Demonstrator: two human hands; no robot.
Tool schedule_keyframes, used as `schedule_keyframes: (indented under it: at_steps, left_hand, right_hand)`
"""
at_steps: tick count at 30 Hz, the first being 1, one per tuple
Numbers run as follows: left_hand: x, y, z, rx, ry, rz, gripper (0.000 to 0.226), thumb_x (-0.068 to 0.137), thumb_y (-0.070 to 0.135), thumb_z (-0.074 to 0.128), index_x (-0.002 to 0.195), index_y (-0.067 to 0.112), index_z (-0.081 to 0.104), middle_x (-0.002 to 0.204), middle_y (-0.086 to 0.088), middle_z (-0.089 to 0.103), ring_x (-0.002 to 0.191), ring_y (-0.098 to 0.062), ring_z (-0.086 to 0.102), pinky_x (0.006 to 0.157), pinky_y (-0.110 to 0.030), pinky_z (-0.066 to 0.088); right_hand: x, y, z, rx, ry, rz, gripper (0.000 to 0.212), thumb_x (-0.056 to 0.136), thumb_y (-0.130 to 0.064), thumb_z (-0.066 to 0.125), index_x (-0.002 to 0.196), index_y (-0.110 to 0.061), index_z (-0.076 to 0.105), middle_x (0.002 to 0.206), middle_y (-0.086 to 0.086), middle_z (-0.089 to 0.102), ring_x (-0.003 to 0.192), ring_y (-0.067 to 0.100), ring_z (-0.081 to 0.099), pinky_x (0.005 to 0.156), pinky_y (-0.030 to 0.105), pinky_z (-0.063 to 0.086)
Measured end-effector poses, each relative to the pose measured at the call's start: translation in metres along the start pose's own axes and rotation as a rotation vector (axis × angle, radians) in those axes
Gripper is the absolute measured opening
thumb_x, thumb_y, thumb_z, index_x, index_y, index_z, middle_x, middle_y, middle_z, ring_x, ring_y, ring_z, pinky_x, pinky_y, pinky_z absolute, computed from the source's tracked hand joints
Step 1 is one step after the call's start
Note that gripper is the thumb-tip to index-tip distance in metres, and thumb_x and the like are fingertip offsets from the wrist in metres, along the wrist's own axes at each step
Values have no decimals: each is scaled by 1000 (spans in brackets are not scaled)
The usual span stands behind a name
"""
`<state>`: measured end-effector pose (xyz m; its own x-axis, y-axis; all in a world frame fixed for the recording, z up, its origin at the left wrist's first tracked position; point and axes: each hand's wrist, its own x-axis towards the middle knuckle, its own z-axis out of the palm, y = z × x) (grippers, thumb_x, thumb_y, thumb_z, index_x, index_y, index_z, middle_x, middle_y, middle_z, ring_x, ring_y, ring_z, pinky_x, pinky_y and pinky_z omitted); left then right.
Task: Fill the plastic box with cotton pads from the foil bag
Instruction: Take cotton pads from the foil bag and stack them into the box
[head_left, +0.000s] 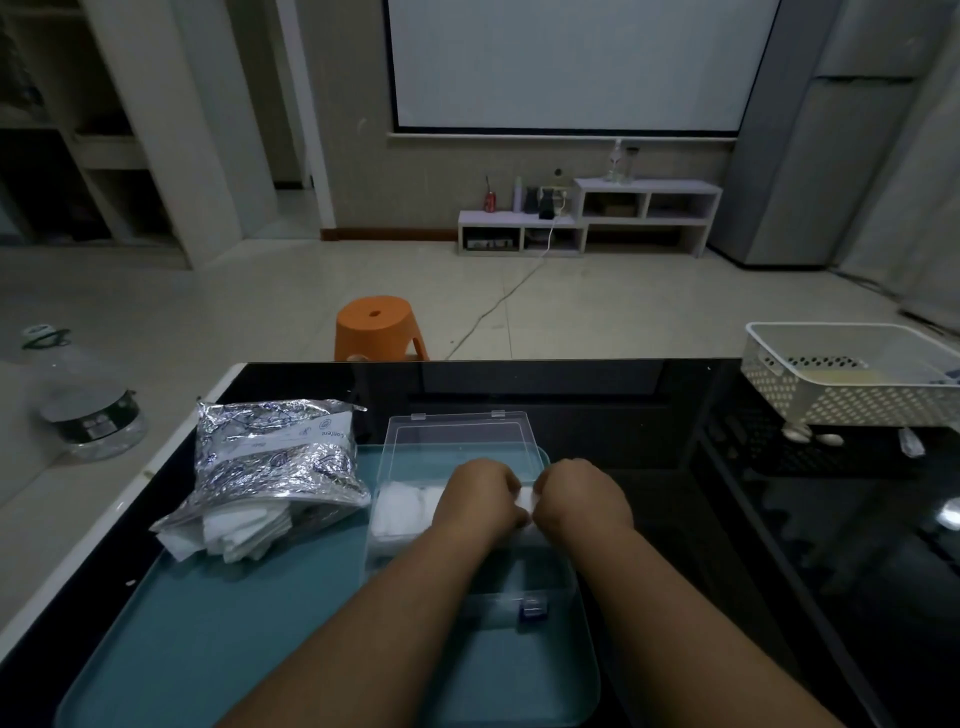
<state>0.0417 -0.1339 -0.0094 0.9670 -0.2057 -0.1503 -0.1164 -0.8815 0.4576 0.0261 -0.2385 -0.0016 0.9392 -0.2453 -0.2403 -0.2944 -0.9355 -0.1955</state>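
Left hand (480, 493): over the far part of the box, fingers curled down, pinching the left edge of a cotton pad (527, 500)
Right hand (582, 499): knuckle to knuckle with the left, fingers curled too, pinching the same pad from its right side – only a sliver of white shows between them
Plastic box (550, 577): clear, on the teal tray (234, 623), its hinged lid (457, 441) standing open at the back
Stack of pads (402, 512): white, in the box's far left part, just beside the left hand
Foil bag (275, 457): crinkled silver, left of the box on the tray's far corner, mouth open toward the person
Loose pads (234, 530): spilling out of the bag's mouth onto the tray
Small blue item (532, 607): in the box's near compartment – too blurred to name
Table (779, 519): black glass, with a white perforated basket (852, 400) at the far right
Floor beyond: orange stool (376, 325)
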Motion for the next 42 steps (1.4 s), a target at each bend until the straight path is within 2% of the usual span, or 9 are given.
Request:
schedule_keyframes:
  at_steps: [4,7,11,14,19,22,26,32,42]
  left_hand:
    - [7,7,-7,145,-194,-28,35,89,28,64,121,14,66,126,-7,63,114,-23,58,100,-34,46]
    - [9,9,-8,161,-213,-40,31,89,25,63,116,12,68,119,-9,65,108,-25,60,95,-33,47]
    - [1,0,-4,-20,-71,-28,30,91,13,60,120,16,68,123,-4,66,113,-21,60,100,-32,46]
    - [-8,-7,-6,-175,17,-5,39,89,-3,53,117,19,70,126,-2,66,116,-17,59,101,-30,46]
    - [-21,-31,-20,-288,163,-1,35,90,4,50,111,23,70,119,1,68,107,-14,62,91,-27,49]
    - [-30,-54,-34,-278,255,-43,32,91,8,50,110,26,70,118,3,68,104,-15,62,84,-26,47]
    - [-44,-86,-52,-269,302,-84,32,90,9,52,113,25,68,119,4,66,105,-16,61,87,-29,49]
    - [-68,-135,-77,-222,360,-152,27,84,15,58,103,28,71,109,6,71,97,-15,63,82,-26,49]
    - [-92,-186,-98,-2,459,-261,26,84,15,57,104,19,72,109,-5,70,102,-25,62,80,-27,45]
  right_hand:
    - [0,-2,3,3,-59,23,18,85,-20,59,102,-16,63,104,8,59,89,23,57,73,36,48]
    - [3,-1,6,-8,-69,5,18,85,-19,59,102,-14,63,108,9,59,91,24,58,73,35,48]
    - [4,-1,7,20,64,3,24,86,-14,56,106,-13,68,109,8,61,96,26,61,81,36,52]
    - [1,-6,3,-18,17,29,27,86,-13,59,113,-12,65,114,10,58,100,26,59,81,35,49]
    - [-8,-17,0,18,168,-80,26,86,-13,55,108,-18,69,109,6,58,96,24,58,83,36,53]
    - [-16,-38,-1,107,179,-142,33,87,-8,54,113,-22,68,115,5,62,101,24,60,87,38,54]
    - [-24,-65,2,231,123,-232,45,88,-5,54,127,-26,62,126,2,63,109,21,60,93,37,53]
    - [-37,-97,9,360,79,-365,37,94,-10,52,127,-20,63,127,3,65,115,22,59,98,33,47]
    - [-56,-149,36,374,-18,-452,33,90,-9,56,118,-20,68,115,3,69,101,20,63,91,32,52]
